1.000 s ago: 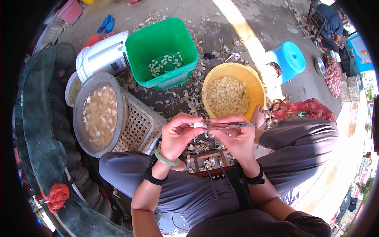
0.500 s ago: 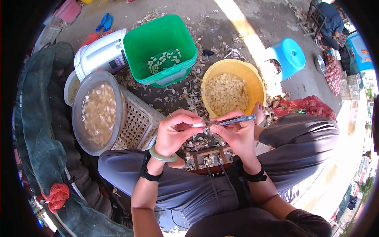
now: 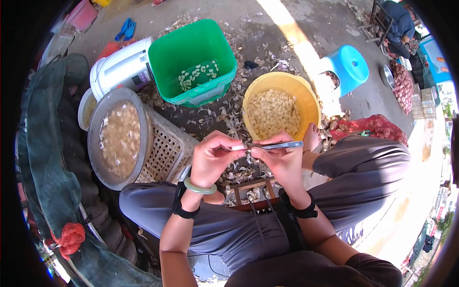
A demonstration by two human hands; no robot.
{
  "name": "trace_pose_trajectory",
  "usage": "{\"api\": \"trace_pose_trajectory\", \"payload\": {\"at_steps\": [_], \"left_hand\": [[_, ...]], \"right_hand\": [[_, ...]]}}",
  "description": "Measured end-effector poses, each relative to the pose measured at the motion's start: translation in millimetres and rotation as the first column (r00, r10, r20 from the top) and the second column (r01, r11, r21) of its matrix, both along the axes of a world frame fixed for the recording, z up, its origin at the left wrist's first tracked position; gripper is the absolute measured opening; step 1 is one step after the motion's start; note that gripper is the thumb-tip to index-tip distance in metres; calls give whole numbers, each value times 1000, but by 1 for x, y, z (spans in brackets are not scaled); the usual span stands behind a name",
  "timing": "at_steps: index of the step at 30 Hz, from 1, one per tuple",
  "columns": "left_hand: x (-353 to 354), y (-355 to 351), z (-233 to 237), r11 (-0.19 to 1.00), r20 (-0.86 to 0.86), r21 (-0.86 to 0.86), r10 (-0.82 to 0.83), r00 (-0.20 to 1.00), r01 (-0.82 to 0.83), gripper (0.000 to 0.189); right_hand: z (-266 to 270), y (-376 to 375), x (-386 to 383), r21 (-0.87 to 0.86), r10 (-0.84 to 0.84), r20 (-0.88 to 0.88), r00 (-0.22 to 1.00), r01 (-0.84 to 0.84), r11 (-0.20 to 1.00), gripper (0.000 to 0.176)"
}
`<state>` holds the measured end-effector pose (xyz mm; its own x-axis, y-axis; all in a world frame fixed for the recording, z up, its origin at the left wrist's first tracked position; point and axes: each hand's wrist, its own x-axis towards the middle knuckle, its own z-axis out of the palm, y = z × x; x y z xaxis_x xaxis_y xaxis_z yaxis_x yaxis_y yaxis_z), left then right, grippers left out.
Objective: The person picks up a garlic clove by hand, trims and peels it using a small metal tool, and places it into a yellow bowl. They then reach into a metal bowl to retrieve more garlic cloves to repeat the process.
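Observation:
In the head view, my left hand (image 3: 213,155) pinches a small pale garlic clove (image 3: 237,148) between thumb and fingers, a green bangle on its wrist. Close against it on the right, my right hand (image 3: 279,158) is closed on a knife (image 3: 282,145), whose metal part points to the right. The fingertips of both hands meet at the clove. Just beyond them stands a yellow basin (image 3: 311,106) holding many peeled cloves (image 3: 275,112). Loose skins lie on the ground under my hands.
A green bucket (image 3: 191,48) with some cloves stands ahead. On the left are a white bucket (image 3: 122,64) and a grey tub (image 3: 93,143) of cloves in water on a crate (image 3: 167,143). A blue stool (image 3: 351,69), a red net bag (image 3: 377,128) and another person (image 3: 399,26) are right.
Both hands have shifted very slightly, still together at the clove. The knife has moved a little to the left with my right hand.

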<state>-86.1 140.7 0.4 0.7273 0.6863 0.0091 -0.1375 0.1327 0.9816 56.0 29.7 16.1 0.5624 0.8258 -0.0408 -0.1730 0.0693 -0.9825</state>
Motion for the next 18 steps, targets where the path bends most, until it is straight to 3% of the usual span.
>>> {"api": "trace_pose_trajectory", "payload": {"at_steps": [5,7,8,10,12,14,15,16,18], "left_hand": [[2,-11,-2,990,-4,40,132,991,-132,20],[1,-14,-6,974,-75,88,215,974,-208,21],[1,-14,-6,974,-75,87,216,973,-209,21],[1,-14,-6,983,13,-34,182,983,-182,22],[-2,-8,-10,983,46,-118,146,988,-140,23],[-3,-5,-11,976,80,-198,114,990,-97,24],[-3,-5,-7,968,116,-239,105,988,-75,25],[-3,-5,-3,959,153,-279,97,984,-51,26],[-2,-4,5,959,159,-281,81,984,-34,25]], "right_hand": [[0,-1,-6,52,-55,49,997,53,997,15],[0,-2,-5,87,-82,262,961,61,994,15],[2,-2,-3,86,-80,263,962,60,995,15],[15,-1,3,106,-90,139,986,75,991,16],[25,-2,10,79,-70,192,979,55,995,17],[28,-2,13,48,-64,116,991,59,997,20],[28,-2,16,-104,24,319,947,10,995,26],[29,-2,16,-104,24,319,947,10,995,26],[32,0,10,-83,65,539,840,-24,996,31]]}}
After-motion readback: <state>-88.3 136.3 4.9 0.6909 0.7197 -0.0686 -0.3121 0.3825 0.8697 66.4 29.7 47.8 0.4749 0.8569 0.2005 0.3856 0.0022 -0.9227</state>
